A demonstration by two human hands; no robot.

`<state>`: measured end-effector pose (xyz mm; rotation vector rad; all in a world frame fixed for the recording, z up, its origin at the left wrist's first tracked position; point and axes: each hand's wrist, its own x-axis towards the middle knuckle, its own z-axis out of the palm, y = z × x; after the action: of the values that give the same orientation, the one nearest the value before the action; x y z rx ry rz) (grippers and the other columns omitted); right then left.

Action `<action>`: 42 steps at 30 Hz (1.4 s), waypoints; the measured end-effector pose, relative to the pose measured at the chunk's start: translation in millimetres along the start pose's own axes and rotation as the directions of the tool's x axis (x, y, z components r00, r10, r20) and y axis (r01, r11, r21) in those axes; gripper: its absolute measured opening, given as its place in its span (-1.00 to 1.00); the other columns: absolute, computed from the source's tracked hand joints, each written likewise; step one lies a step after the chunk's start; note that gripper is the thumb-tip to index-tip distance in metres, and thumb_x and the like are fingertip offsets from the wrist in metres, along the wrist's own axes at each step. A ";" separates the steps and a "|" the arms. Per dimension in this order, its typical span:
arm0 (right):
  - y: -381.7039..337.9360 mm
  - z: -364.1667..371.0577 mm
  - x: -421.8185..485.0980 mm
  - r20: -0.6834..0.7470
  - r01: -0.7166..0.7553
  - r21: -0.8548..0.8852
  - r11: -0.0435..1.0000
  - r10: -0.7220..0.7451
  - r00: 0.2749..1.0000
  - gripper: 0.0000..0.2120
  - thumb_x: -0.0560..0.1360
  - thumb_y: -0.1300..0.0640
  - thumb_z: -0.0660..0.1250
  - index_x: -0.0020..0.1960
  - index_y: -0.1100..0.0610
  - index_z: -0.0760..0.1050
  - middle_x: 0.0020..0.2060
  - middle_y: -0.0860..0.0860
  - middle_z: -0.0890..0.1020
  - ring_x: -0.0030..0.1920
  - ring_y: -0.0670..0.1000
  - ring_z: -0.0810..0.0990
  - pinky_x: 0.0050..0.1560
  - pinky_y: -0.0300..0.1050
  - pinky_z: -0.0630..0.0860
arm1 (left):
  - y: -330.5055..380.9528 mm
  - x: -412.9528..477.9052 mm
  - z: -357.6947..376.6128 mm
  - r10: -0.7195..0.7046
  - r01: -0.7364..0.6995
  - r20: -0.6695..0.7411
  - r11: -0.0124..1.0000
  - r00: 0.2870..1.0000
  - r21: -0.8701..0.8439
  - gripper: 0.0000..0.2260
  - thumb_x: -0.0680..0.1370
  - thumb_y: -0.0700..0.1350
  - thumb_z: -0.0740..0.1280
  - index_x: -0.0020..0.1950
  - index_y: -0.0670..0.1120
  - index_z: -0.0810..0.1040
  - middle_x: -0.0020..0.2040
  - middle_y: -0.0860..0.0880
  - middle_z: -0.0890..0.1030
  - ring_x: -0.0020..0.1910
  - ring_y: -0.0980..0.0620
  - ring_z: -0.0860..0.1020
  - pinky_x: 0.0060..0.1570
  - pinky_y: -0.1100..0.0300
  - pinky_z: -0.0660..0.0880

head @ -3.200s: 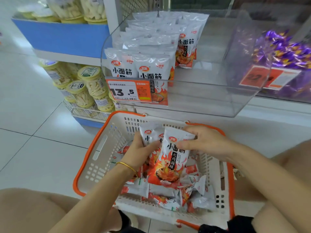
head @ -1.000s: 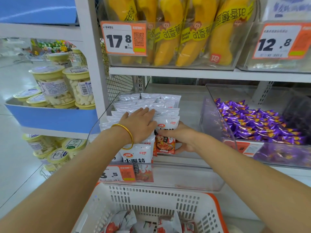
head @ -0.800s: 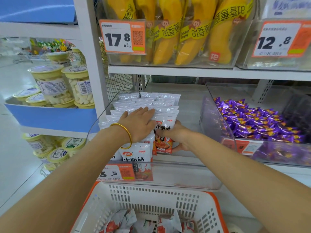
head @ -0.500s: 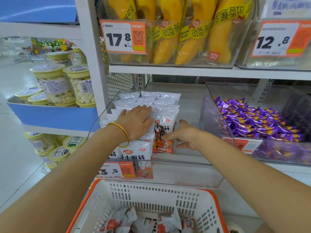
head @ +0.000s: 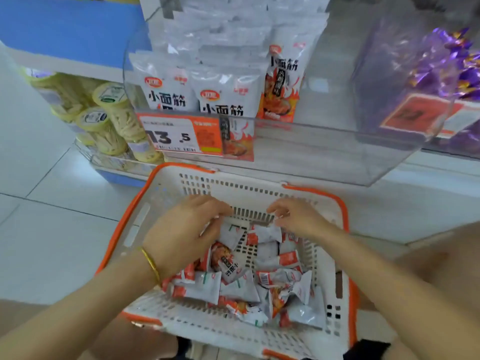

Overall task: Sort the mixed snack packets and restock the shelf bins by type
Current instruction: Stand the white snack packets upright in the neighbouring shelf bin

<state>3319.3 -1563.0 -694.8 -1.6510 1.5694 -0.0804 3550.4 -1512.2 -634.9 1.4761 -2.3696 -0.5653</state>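
Left hand (head: 187, 229) and right hand (head: 298, 216) curl over packets (head: 233, 287) in basket (head: 259, 189), grip unclear; bin (head: 311, 152) above basket part-stocked, many packets left.

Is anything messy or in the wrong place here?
Only the basket: its snack packets lie jumbled, tipped every way, some with their backs up. The shelf packets in the clear bin stand in tidy rows. Nothing looks torn or spilled.

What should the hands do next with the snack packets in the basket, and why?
Probably pinch one packet from the top of the pile and lift it toward the shelf. The left hand and right hand are both down in the basket over the loose packets, and the clear bin above shows bare room beside its standing rows.
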 end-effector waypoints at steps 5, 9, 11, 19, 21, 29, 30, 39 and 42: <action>85.0 84.4 92.2 -0.127 -0.287 0.115 0.951 0.300 0.945 -0.83 0.53 0.27 0.24 0.08 0.21 0.54 0.05 0.11 0.57 0.11 0.15 0.54 0.06 -0.08 0.43 | -24.7 6.1 35.3 -0.181 0.180 0.202 0.983 0.962 0.022 -0.76 0.59 -0.10 0.19 0.22 0.00 0.52 0.12 0.02 0.54 0.03 0.06 0.50 0.02 0.30 0.39; 110.7 118.5 118.3 -0.220 -0.444 0.499 0.744 0.605 0.766 -0.68 0.56 0.01 0.25 0.12 0.25 0.53 0.03 0.22 0.59 0.10 0.22 0.56 0.00 -0.05 0.43 | -36.9 11.8 50.2 -0.300 0.313 0.306 0.950 0.903 0.009 -0.76 0.60 -0.08 0.17 0.23 0.03 0.50 0.12 0.04 0.53 -0.07 0.13 0.45 -0.11 0.38 0.35; 119.1 123.1 123.5 -0.167 -0.518 0.500 0.694 0.664 0.729 -0.60 0.54 -0.10 0.26 0.15 0.22 0.54 0.06 0.18 0.61 0.11 0.23 0.57 0.10 0.03 0.51 | -41.7 14.9 58.9 -0.331 0.359 0.330 0.933 0.884 -0.027 -0.77 0.60 -0.11 0.17 0.20 0.00 0.52 0.10 0.02 0.57 -0.01 0.08 0.52 -0.01 0.28 0.42; 65.8 74.3 47.8 -0.179 -0.074 0.681 0.728 0.264 0.948 -0.86 0.51 0.24 0.35 -0.23 0.20 0.55 -0.33 0.06 0.56 -0.22 -0.01 0.54 -0.06 0.00 0.57 | -45.5 40.2 110.9 -0.664 0.761 0.376 0.523 0.646 -0.383 -0.56 0.62 0.03 0.14 0.40 -0.21 0.32 0.11 -0.12 0.49 0.20 -0.13 0.48 0.19 0.07 0.39; 45.1 57.8 27.8 -0.129 -0.018 0.760 0.649 0.178 0.975 -0.88 0.51 0.25 0.35 -0.20 0.19 0.58 -0.36 -0.03 0.57 -0.25 -0.07 0.58 -0.07 -0.06 0.62 | -43.9 41.8 113.7 -0.732 0.757 0.378 0.281 0.567 -0.590 -0.58 0.60 0.11 0.15 0.33 -0.13 0.42 0.17 -0.12 0.54 0.20 -0.16 0.49 0.28 -0.05 0.39; 5.6 31.7 -2.3 -0.266 0.060 0.649 0.758 0.152 0.952 -0.79 0.51 0.03 0.34 -0.10 0.15 0.64 -0.12 0.13 0.68 -0.16 0.08 0.63 -0.08 0.03 0.57 | -26.3 36.8 94.3 -0.783 0.423 0.238 0.036 0.575 -0.905 -0.82 0.56 -0.12 0.31 -0.15 -0.21 0.57 -0.24 -0.16 0.61 -0.36 -0.11 0.59 -0.12 -0.13 0.57; 5.2 31.9 -4.2 -0.336 0.088 0.613 0.785 0.158 0.928 -0.70 0.51 0.03 0.34 -0.09 0.30 0.60 -0.13 0.27 0.64 -0.20 0.20 0.60 -0.07 0.13 0.56 | -25.3 36.5 93.3 -0.792 0.397 0.269 -0.036 0.548 -0.917 -0.85 0.55 -0.15 0.32 -0.18 -0.19 0.56 -0.24 -0.15 0.62 -0.36 -0.09 0.60 -0.17 -0.09 0.59; 2.2 21.3 -20.9 -0.381 0.059 0.531 0.846 0.176 0.908 -0.59 0.55 0.11 0.30 -0.18 0.50 0.45 -0.37 0.34 0.47 -0.36 0.16 0.43 -0.24 -0.01 0.44 | -15.0 19.1 93.4 -0.299 0.225 -0.101 0.864 0.949 -0.450 -0.31 0.43 0.23 0.34 0.46 -0.03 0.24 0.42 0.00 0.33 0.38 0.07 0.29 0.36 0.15 0.25; -3.3 19.6 -24.9 -0.245 0.003 0.711 0.704 0.244 0.938 -0.70 0.55 0.17 0.31 -0.11 0.46 0.52 -0.27 0.31 0.54 -0.34 0.20 0.53 -0.34 -0.12 0.56 | -3.1 13.2 105.7 0.003 -0.003 -0.001 0.999 1.000 -0.041 -0.09 0.32 0.28 0.43 0.52 -0.01 0.10 0.49 -0.02 0.23 0.44 -0.01 0.24 0.39 0.06 0.24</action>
<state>3327.6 -1532.3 -693.7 -0.9373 1.5943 -0.8250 3500.4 -1507.0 -728.9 1.4550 -2.3447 -0.6090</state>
